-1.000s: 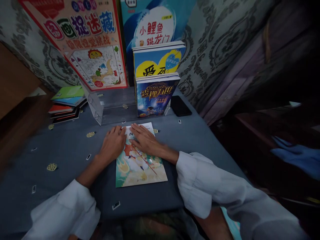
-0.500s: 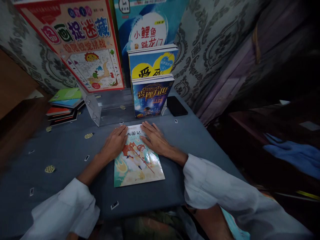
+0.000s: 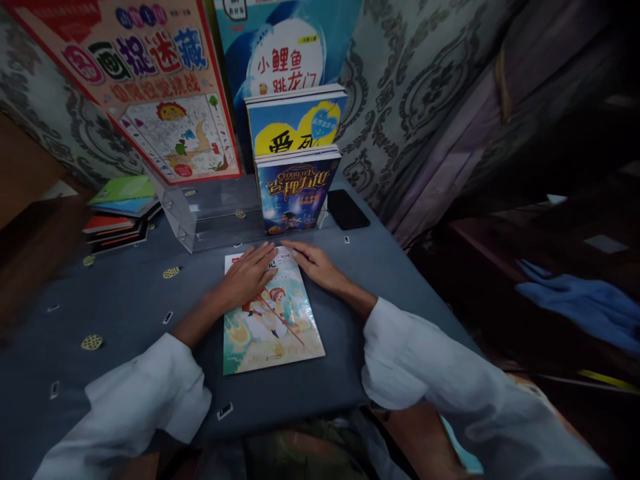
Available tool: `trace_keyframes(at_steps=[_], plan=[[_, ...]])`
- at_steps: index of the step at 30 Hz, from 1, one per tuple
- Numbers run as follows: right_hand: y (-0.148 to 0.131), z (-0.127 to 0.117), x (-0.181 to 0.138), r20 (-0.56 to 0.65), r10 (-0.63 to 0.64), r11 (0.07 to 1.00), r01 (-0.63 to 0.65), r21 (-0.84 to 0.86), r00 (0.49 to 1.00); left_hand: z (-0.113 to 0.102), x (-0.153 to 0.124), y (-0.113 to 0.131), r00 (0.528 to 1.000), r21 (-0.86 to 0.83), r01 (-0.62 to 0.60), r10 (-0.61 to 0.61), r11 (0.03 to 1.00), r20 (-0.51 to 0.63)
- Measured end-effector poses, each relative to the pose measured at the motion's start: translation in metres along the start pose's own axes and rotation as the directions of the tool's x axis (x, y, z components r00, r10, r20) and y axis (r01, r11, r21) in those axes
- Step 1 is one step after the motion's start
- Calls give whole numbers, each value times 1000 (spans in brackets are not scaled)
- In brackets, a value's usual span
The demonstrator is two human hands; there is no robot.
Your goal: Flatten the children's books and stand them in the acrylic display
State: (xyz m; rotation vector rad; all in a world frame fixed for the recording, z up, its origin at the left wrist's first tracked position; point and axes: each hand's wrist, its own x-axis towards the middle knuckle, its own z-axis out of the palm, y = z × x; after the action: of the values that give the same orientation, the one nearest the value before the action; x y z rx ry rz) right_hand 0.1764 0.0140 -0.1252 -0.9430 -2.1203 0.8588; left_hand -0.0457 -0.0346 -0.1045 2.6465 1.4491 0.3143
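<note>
A thin children's book (image 3: 273, 327) lies face up on the dark blue-grey tablecloth, its cover showing a cartoon figure with a long staff. My left hand (image 3: 249, 272) rests flat across the upper part of the cover with fingers stretched out, hiding most of the title. At the book's upper right edge is my right hand (image 3: 316, 264), fingers extended and tilted on its side, gripping nothing. Beyond the hands, a clear acrylic stand (image 3: 185, 227) bears several upright books, with a dark blue paperback (image 3: 295, 193) in front.
A black phone (image 3: 347, 209) lies right of the stand. At the left is a stack of small books (image 3: 123, 210). A red-bordered picture book (image 3: 160, 100) stands at the back left. Patterned wallpaper (image 3: 430, 87) rises behind; blue cloth (image 3: 580, 303) lies at the far right.
My left hand has slid right over the cover and now hides more of the title. My right hand has shifted to the book's edge and turned on its side. The view moved slightly.
</note>
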Motion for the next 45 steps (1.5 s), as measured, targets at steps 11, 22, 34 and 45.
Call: trace_keyframes(at_steps=[11, 22, 34, 45], plan=[[-2, 0, 3, 63, -42, 999, 40, 37, 997, 4, 5, -2, 999, -14, 6, -6, 1000, -37], [-4, -1, -13, 41, -86, 996, 86, -4, 995, 0, 18, 4, 999, -13, -52, 53, 999, 11], [-6, -4, -62, 80, -208, 961, 219, -171, 975, -3, 30, 11, 993, -28, -65, 67, 997, 95], [-13, -10, -61, 17, -257, 956, 257, -142, 966, -5, 30, 13, 990, -30, -58, 61, 998, 128]])
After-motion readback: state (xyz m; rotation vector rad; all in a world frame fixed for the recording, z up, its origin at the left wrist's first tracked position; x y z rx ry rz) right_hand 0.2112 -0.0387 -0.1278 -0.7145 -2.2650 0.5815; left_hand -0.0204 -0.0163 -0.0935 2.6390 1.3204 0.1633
